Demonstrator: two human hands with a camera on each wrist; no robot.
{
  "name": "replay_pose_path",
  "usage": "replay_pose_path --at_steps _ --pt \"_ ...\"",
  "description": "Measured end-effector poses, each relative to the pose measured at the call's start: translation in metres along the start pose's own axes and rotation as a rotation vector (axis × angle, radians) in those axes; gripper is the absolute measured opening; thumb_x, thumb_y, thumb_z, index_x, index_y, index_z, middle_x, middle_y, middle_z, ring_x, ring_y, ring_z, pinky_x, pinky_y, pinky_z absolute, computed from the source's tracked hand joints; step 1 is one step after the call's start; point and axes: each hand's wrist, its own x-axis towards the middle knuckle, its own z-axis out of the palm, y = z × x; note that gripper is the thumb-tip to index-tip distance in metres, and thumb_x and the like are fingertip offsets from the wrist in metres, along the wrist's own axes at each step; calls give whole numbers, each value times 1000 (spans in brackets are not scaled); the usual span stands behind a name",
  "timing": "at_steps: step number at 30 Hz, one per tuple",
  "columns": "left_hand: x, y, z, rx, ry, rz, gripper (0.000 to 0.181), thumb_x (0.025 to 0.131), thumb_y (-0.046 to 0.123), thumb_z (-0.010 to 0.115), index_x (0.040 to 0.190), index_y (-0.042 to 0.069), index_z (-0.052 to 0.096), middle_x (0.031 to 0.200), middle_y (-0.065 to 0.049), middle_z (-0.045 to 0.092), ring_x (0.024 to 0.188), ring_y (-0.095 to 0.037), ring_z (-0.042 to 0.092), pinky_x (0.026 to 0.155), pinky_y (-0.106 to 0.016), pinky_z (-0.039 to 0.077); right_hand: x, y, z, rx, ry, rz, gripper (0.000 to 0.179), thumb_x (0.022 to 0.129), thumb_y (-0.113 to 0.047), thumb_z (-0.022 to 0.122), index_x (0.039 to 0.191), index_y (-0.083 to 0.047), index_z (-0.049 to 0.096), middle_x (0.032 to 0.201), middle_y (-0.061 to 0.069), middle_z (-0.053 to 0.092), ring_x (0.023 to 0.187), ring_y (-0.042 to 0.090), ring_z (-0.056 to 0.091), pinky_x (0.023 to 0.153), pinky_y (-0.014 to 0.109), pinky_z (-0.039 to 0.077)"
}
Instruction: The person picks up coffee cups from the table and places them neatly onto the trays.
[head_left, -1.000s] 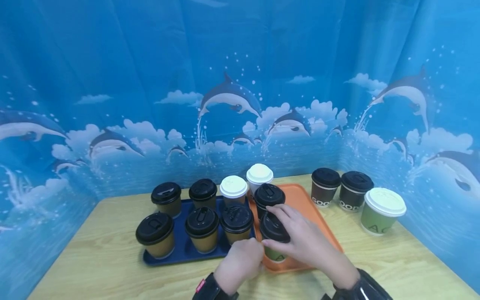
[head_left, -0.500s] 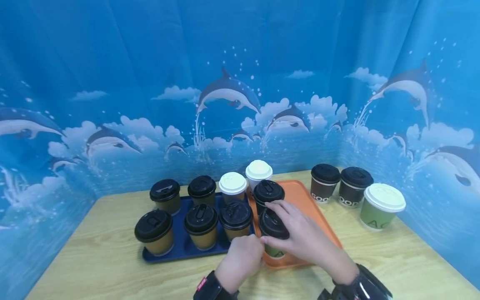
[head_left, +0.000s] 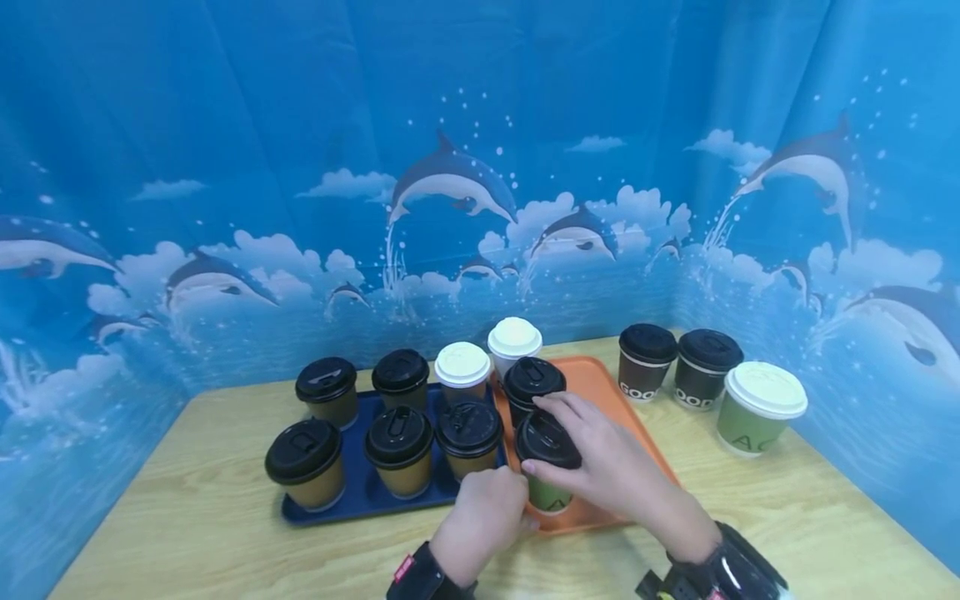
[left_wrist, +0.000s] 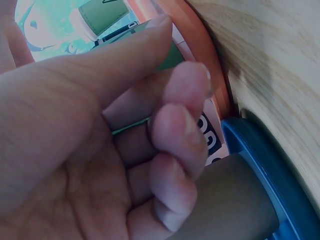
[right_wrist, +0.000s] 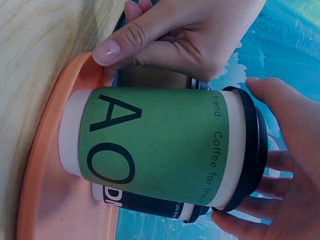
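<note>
My right hand (head_left: 600, 458) grips a green paper coffee cup (right_wrist: 155, 142) by its black lid (right_wrist: 250, 150), thumb on one side and fingers round the other. The cup stands upright at the near left corner of the orange tray (head_left: 600, 387). Close on its left is my left hand (head_left: 487, 508), fingers curled in and palm bare in the left wrist view. Its thumb (right_wrist: 107, 52) reaches out over the orange rim. Behind the green cup stands a dark cup with a black lid (head_left: 534, 379), and past it a white-lidded cup (head_left: 514, 337).
A navy tray (head_left: 360, 504) adjoins on the left, bearing several brown cups with black lids (head_left: 400, 437) and one white-lidded cup (head_left: 462, 367). At the right, two dark cups (head_left: 645, 371) and a green white-lidded cup (head_left: 757, 417) stand on the wooden table (head_left: 810, 517). A dolphin-print curtain (head_left: 450, 83) hangs behind.
The head view has shifted slightly. My right hand keeps its hold on the green cup's lid; my left thumb tip now shows at the orange tray's near edge.
</note>
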Motion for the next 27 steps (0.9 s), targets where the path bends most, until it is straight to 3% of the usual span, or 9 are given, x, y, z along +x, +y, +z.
replay_pose_path --at_steps 8,16,27 --pt "-1 1 3 -12 36 -14 40 76 53 84 80 15 72 76 2 71 69 -16 70 58 -35 56 0 -1 0 -4 -14 14 73 85 -52 78 142 -13 56 139 11 59 124 31 60 91 50 56" --pt "1 4 0 -36 -42 -37 36 78 51 83 78 17 73 74 5 70 65 -12 67 59 -32 57 0 -2 1 -19 -2 17 73 85 -50 79 142 -13 56 139 11 59 123 31 61 91 49 56" --pt "0 4 0 -30 -29 -33 37 76 53 83 80 17 74 75 5 71 67 -12 68 59 -33 57 -1 -3 2 -23 0 26 73 85 -52 79 142 -13 56 140 11 59 123 31 61 89 51 56"
